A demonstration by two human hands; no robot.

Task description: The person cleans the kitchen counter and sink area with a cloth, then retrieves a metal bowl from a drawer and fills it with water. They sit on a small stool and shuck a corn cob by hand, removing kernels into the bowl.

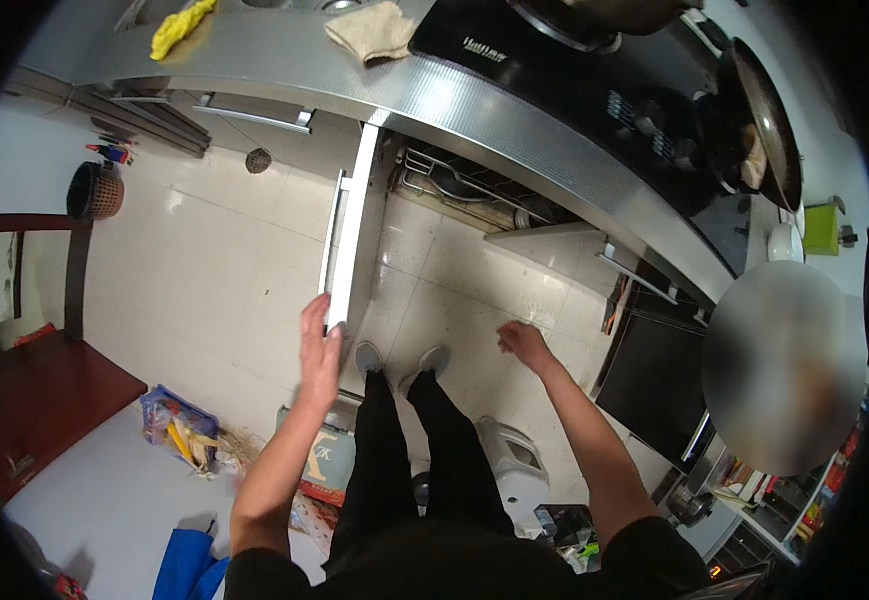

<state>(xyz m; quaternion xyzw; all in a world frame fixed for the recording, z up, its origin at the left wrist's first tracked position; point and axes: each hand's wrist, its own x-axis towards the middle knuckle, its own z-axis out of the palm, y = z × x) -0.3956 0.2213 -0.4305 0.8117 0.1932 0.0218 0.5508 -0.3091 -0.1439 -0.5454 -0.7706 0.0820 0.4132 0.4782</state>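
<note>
My left hand [319, 356] is at the near end of an open white cabinet door [354, 217], its fingers along the outer face and its thumb by the edge. A long metal handle [331, 232] runs down that face. My right hand [528, 346] hangs over the tiled floor, fingers curled, with nothing visible in it. Beyond the door, a wire rack [472, 184] shows in the lower cabinet, with a dark pan or bowl [458, 186] on it. To the right, a second cabinet door [547, 244] also stands open, away from both hands.
A black gas cooktop [554, 82] carries a wok [768, 124] and another pan [622, 15]. A beige cloth [371, 31] and a yellow cloth [181, 28] lie on the steel counter [269, 52]. Near my feet stand a grey-white appliance [513, 461] and a bag [329, 454].
</note>
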